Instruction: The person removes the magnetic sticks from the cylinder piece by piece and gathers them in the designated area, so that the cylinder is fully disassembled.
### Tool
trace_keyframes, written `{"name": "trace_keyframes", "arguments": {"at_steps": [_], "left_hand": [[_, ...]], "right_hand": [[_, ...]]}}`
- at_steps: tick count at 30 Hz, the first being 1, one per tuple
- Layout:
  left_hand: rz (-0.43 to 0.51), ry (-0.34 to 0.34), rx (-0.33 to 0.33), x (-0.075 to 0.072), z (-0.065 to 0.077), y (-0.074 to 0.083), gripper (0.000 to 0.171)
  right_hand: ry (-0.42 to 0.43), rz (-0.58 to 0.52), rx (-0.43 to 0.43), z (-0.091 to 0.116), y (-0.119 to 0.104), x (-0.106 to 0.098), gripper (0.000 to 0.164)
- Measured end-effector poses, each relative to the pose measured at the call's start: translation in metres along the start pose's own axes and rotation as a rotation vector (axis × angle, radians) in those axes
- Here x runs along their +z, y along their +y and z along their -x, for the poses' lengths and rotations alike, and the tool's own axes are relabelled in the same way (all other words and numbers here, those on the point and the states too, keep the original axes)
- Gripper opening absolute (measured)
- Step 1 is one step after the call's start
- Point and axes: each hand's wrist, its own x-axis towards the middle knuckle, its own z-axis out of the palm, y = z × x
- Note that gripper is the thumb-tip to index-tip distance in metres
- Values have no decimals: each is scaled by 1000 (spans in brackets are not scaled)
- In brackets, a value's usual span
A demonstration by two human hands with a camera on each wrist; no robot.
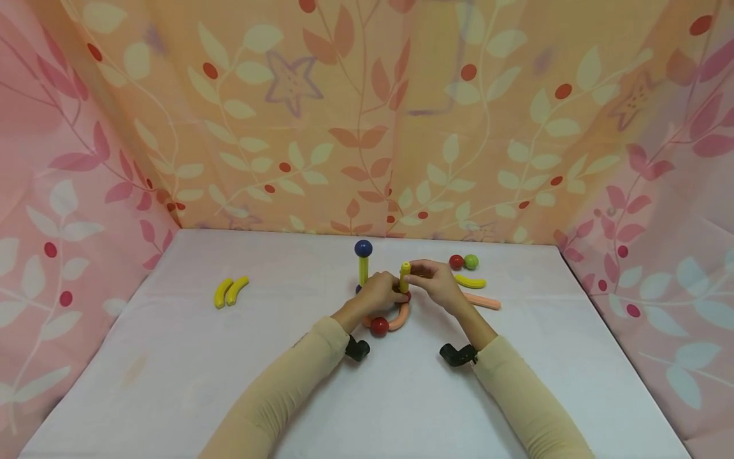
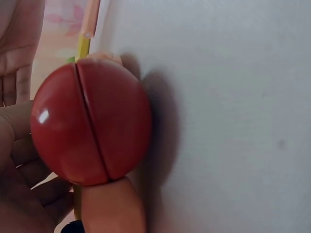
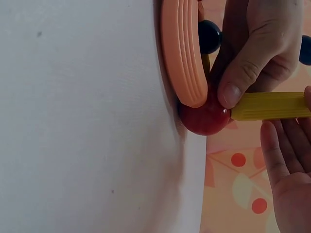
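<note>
My left hand (image 1: 380, 293) holds a red ball (image 3: 204, 119) at the right end of a peach curved piece (image 3: 183, 53), its thumb pressed on the ball in the right wrist view. From that ball a yellow rod (image 1: 404, 278) stands upright. My right hand (image 1: 438, 285) pinches the rod between thumb and fingers. Nearer to me, another red ball (image 1: 380, 327) joins the curved pieces and fills much of the left wrist view. Behind my left hand a second yellow rod (image 1: 364, 271) rises, topped by a dark blue ball (image 1: 364, 248); its foot is partly hidden.
Two yellow curved pieces (image 1: 232, 292) lie at the left of the white table (image 1: 172, 382). Right of my right hand are a red ball (image 1: 455, 262), a green ball (image 1: 471, 262), a yellow curved piece (image 1: 471, 282) and a peach stick (image 1: 484, 301). Patterned cloth (image 1: 367, 127) stands behind.
</note>
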Motion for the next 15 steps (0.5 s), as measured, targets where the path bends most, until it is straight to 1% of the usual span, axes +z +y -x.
{"name": "trace_keyframes", "arguments": {"at_steps": [5,12,15], "left_hand": [[-25,13,14,0,1,0,23],[-23,9,-31,1,1,2,24],[-29,11,-35,1,-1,3,24]], "right_hand": [[21,-19,0,0,-1,2,34],[19,-41,29,-1,1,0,39],[14,-71,41,-2,2,-2,41]]}}
